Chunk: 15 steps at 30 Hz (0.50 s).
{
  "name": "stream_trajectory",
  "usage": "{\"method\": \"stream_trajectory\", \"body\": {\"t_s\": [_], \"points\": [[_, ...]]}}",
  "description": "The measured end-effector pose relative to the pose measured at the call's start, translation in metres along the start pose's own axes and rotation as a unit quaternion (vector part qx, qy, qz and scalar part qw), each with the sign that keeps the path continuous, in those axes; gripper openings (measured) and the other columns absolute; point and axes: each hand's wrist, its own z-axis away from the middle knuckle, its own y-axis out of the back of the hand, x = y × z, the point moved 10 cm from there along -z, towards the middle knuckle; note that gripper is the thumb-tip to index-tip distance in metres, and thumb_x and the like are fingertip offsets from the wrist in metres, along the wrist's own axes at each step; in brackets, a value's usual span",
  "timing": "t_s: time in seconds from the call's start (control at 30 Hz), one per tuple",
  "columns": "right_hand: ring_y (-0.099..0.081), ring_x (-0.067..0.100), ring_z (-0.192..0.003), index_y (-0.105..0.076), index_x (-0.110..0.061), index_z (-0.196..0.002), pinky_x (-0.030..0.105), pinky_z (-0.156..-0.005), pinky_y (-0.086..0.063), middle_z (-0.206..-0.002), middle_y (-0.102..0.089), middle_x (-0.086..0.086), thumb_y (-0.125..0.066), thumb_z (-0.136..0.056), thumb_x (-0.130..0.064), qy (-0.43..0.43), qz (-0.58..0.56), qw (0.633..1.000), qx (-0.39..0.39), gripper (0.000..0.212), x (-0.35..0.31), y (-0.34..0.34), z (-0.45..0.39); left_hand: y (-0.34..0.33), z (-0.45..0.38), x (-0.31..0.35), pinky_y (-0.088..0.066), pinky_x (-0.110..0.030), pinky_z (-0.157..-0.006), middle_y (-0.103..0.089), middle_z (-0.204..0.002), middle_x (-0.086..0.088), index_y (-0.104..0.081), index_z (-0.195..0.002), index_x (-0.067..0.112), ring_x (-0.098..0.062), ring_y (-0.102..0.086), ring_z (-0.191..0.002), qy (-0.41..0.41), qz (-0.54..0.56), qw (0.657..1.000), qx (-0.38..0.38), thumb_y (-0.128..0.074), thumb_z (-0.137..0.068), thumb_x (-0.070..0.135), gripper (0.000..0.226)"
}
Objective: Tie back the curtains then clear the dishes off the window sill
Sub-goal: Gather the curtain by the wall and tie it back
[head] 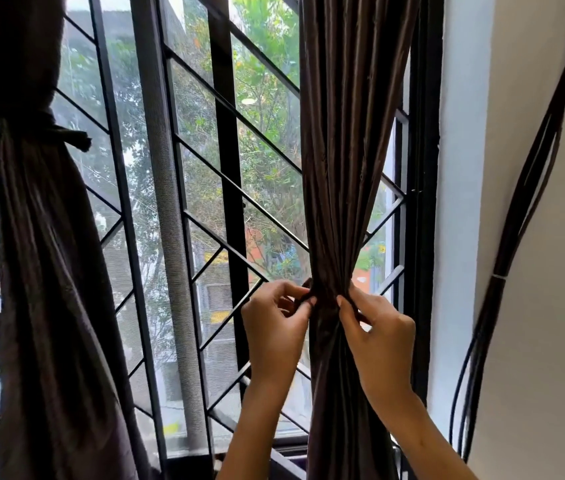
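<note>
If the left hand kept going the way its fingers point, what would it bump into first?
Probably the gathered right curtain: the left hand points rightward, its fingertips already at the bunched fabric, facing the right hand across it. Depth is hard to judge.

Home interior, a lived-in room at a window: dark brown fabric curtains (350, 140) hang at each side, the left curtain (42, 237) already gathered with a tie-back (49, 131), over a window with a black metal security grille (239, 188) and insect mesh. Plain white painted wall (544, 271) on the right with a bundle of black cables (513, 233) running down it. Outside are trees and neighbouring buildings, seen from an upper floor, so a residential setting.
</note>
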Motion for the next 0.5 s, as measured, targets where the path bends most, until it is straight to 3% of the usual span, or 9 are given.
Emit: {"method": "stream_trajectory", "body": {"t_s": [0.1, 0.2, 0.3, 0.4, 0.5], "points": [[-0.069, 0.018, -0.077, -0.067, -0.009, -0.118, 0.027, -0.068, -0.051, -0.089, -0.072, 0.006, -0.073, -0.078, 0.001, 0.017, 0.0, 1.0, -0.008, 0.041, -0.009, -0.004, 0.004, 0.003, 0.01, 0.012, -0.042, -0.013, -0.051, -0.065, -0.059, 0.007, -0.072, -0.071, 0.022, -0.009, -0.058, -0.051, -0.012, -0.042, 0.998, 0.042, -0.08, -0.071, 0.016, 0.01], [-0.068, 0.016, -0.085, -0.063, -0.012, -0.123, 0.026, -0.072, -0.051, -0.094, -0.071, 0.0, -0.066, -0.083, -0.009, 0.016, -0.023, 1.0, -0.011, 0.04, -0.014, -0.003, 0.008, 0.0, 0.016, 0.017, -0.042, -0.009, -0.053, -0.067, -0.062, 0.014, -0.074, -0.077, 0.023, -0.003, -0.062, -0.056, -0.007, -0.009, 0.999, 0.04, -0.077, -0.075, 0.015, 0.008], [-0.067, 0.017, -0.09, -0.061, -0.013, -0.126, 0.024, -0.074, -0.052, -0.096, -0.063, -0.014, -0.062, -0.083, -0.011, 0.02, -0.047, 0.998, -0.028, 0.043, -0.018, -0.004, 0.012, -0.004, 0.021, 0.02, -0.047, -0.015, -0.056, -0.068, -0.064, 0.017, -0.073, -0.079, 0.026, -0.001, -0.064, -0.06, -0.004, 0.032, 0.999, 0.025, -0.069, -0.085, 0.022, 0.008], [-0.063, 0.005, -0.095, -0.064, -0.013, -0.122, 0.009, -0.078, -0.048, -0.096, -0.061, -0.018, -0.065, -0.083, -0.004, 0.013, -0.071, 0.996, -0.042, 0.04, -0.019, -0.005, 0.015, -0.007, 0.027, 0.029, -0.041, -0.015, -0.05, -0.064, -0.059, 0.019, -0.072, -0.079, 0.027, -0.003, -0.057, -0.052, -0.002, 0.064, 0.998, 0.017, -0.069, -0.083, 0.033, 0.008], [-0.057, -0.004, -0.104, -0.066, -0.017, -0.118, 0.007, -0.08, -0.046, -0.098, -0.062, -0.024, -0.063, -0.084, -0.001, -0.003, -0.1, 0.993, -0.067, 0.038, -0.015, -0.011, 0.019, -0.008, 0.029, 0.028, -0.035, -0.014, -0.047, -0.058, -0.051, 0.02, -0.072, -0.079, 0.025, -0.004, -0.048, -0.046, 0.017, 0.07, 0.997, 0.022, -0.074, -0.076, 0.039, 0.014]]}}
